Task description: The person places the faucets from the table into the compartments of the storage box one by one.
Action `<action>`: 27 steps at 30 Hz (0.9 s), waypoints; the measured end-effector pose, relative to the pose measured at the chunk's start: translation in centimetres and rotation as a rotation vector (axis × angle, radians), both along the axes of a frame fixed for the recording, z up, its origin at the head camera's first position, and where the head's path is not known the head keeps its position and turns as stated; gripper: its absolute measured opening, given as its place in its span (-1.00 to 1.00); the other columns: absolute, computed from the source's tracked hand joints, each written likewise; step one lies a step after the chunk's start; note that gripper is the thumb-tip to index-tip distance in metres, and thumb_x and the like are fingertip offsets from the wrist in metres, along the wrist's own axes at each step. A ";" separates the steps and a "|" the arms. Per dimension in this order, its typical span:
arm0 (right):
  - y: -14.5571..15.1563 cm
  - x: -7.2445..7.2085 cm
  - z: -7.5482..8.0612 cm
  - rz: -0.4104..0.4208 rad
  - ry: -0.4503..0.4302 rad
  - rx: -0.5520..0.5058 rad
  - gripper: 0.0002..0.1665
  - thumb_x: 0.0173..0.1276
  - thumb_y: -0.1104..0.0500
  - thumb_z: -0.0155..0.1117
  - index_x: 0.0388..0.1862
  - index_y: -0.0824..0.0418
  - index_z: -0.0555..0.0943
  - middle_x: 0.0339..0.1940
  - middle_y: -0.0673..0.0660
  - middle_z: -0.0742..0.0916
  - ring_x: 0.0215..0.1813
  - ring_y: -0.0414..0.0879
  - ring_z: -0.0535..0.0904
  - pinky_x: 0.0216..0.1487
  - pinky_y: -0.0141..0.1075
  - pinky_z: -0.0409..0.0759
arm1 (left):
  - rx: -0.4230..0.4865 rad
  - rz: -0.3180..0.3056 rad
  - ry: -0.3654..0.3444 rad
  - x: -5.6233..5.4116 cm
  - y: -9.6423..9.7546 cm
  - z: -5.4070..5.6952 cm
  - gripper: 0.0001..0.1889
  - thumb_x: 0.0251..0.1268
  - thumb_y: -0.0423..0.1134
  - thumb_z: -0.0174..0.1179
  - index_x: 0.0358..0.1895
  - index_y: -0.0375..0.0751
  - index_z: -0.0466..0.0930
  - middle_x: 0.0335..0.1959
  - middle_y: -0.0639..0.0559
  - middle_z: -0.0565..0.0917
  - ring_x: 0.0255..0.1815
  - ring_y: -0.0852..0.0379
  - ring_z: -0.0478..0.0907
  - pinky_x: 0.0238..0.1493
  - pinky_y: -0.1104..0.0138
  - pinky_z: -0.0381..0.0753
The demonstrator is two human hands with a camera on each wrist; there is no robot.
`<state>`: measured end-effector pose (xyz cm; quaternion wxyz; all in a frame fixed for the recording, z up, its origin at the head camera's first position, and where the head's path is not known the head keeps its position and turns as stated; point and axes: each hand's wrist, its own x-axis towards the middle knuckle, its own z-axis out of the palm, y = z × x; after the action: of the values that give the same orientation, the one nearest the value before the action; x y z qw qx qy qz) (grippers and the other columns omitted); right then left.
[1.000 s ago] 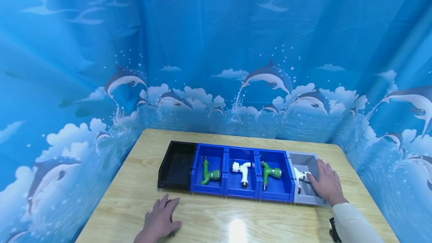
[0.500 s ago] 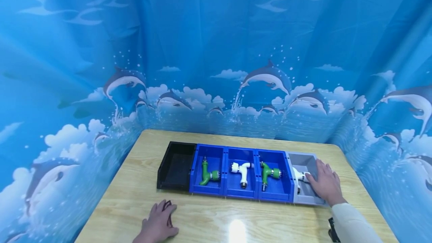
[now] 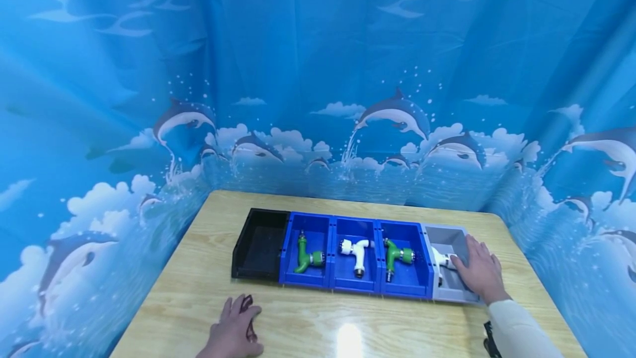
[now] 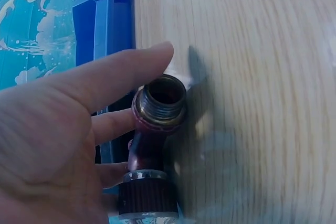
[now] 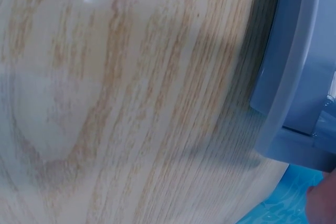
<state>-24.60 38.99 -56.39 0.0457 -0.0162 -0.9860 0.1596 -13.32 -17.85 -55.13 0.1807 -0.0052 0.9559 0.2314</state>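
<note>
My left hand point(image 3: 229, 329) is low over the near left of the table and pinches a dark red faucet point(image 3: 250, 322). In the left wrist view the thumb lies at the faucet's open threaded end, other fingers are behind its body point(image 4: 149, 150), and a ribbed dark knob point(image 4: 148, 196) sits below. My right hand point(image 3: 482, 270) rests on the right wall of the grey bin point(image 3: 449, 290), thumb inside. A white faucet point(image 3: 439, 258) lies in that bin, partly hidden. The right wrist view shows the bin's edge point(image 5: 294, 61) and a fingertip point(image 5: 323, 203).
Left of the grey bin, three blue bins point(image 3: 404, 290) hold a green faucet point(image 3: 395, 254), a white faucet point(image 3: 359, 253) and another green faucet point(image 3: 304, 256). A black bin point(image 3: 260, 253) ends the row. A dolphin-print curtain point(image 3: 318, 98) surrounds the wooden table point(image 3: 298, 319).
My left hand's fingers have closed in, and the dark red faucet now shows between thumb and fingers. The hand has shifted slightly left. The right hand has stayed on the grey bin.
</note>
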 end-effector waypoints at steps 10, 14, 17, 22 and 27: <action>-0.1 0.0 0.0 -0.005 0.016 0.002 -0.07 0.50 -0.14 -0.08 0.49 0.53 -0.05 0.40 0.59 0.18 0.40 0.55 -0.01 0.31 0.44 -0.09 | -0.041 -0.034 -0.017 -0.5 -0.1 -0.3 -0.23 -0.38 -0.05 0.56 0.12 -0.13 0.57 0.33 -0.44 0.27 0.38 -0.56 0.01 0.16 -0.50 0.03; 0.0 -0.1 -0.1 -0.012 0.006 -0.003 -0.08 0.51 -0.11 -0.07 0.48 0.54 -0.06 0.40 0.59 0.17 0.39 0.55 -0.02 0.31 0.44 -0.10 | -0.051 -0.072 0.019 -0.2 -0.3 -0.3 -0.18 -0.38 -0.01 0.57 0.15 -0.14 0.55 0.32 -0.42 0.29 0.37 -0.54 0.06 0.11 -0.49 0.12; 0.0 -0.2 -0.2 -0.015 0.009 -0.003 -0.09 0.50 -0.10 -0.06 0.48 0.54 -0.05 0.40 0.59 0.17 0.39 0.56 -0.01 0.31 0.44 -0.10 | -0.058 -0.081 0.042 -0.1 -0.4 -0.5 -0.15 -0.41 0.02 0.59 0.16 -0.14 0.54 0.31 -0.40 0.30 0.36 -0.52 0.10 0.05 -0.48 0.21; 0.0 -0.2 -0.2 -0.013 0.012 -0.002 -0.10 0.50 -0.10 -0.06 0.48 0.54 -0.04 0.40 0.59 0.18 0.39 0.55 0.00 0.30 0.44 -0.09 | -0.068 -0.070 0.033 -0.2 -0.5 -0.7 -0.15 -0.43 0.04 0.61 0.15 -0.12 0.56 0.31 -0.37 0.32 0.31 -0.41 0.22 -0.02 -0.41 0.31; 0.0 -0.2 -0.1 -0.015 -0.007 -0.005 -0.08 0.51 -0.13 -0.10 0.49 0.53 -0.07 0.41 0.59 0.16 0.39 0.56 -0.01 0.30 0.44 -0.09 | -0.068 -0.060 0.003 -0.4 -0.4 -0.5 -0.17 -0.42 0.02 0.59 0.16 -0.07 0.56 0.31 -0.37 0.33 0.26 -0.35 0.30 -0.04 -0.33 0.35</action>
<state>-24.78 39.02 -56.54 0.0436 -0.0244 -0.9856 0.1617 -13.73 -18.29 -55.64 0.1860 0.0176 0.9632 0.1935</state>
